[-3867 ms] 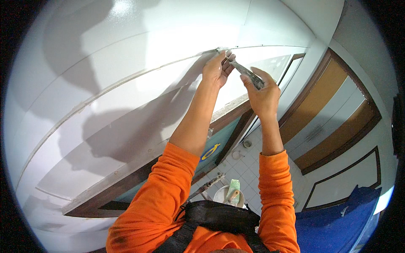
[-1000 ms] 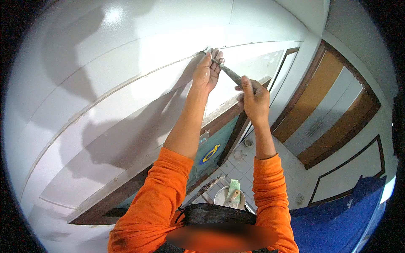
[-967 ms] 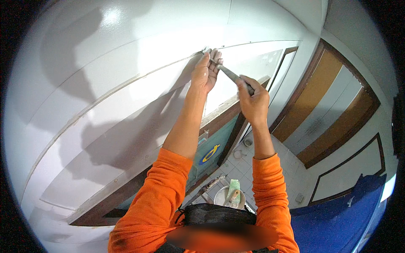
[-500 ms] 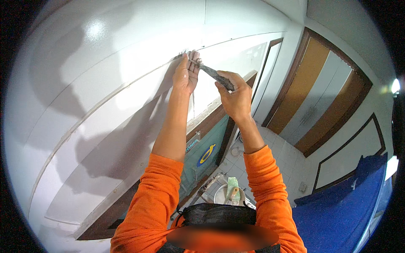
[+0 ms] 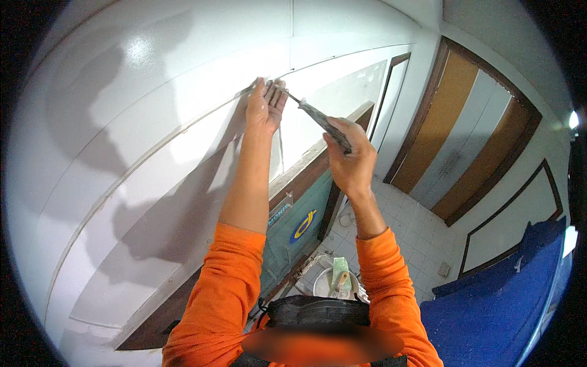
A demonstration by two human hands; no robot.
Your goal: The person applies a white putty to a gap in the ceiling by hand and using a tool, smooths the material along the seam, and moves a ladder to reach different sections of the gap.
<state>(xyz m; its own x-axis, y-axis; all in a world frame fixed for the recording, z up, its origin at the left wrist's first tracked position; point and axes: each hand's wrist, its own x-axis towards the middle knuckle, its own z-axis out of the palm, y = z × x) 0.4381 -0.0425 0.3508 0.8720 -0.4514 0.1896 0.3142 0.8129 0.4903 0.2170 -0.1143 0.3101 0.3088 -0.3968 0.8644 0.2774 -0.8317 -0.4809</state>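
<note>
The right hand (image 5: 356,159) held a tool (image 5: 320,121) in its grip. The left hand (image 5: 264,114), near its far end, was wide.

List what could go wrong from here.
1. The tool might slip: its thin shaft points at the fingers of the open left hand, which could get jabbed.
2. The right hand holds the tool near its handle's end, so control may be weak.
3. If dropped, the tool could hit the tiled floor.
</note>
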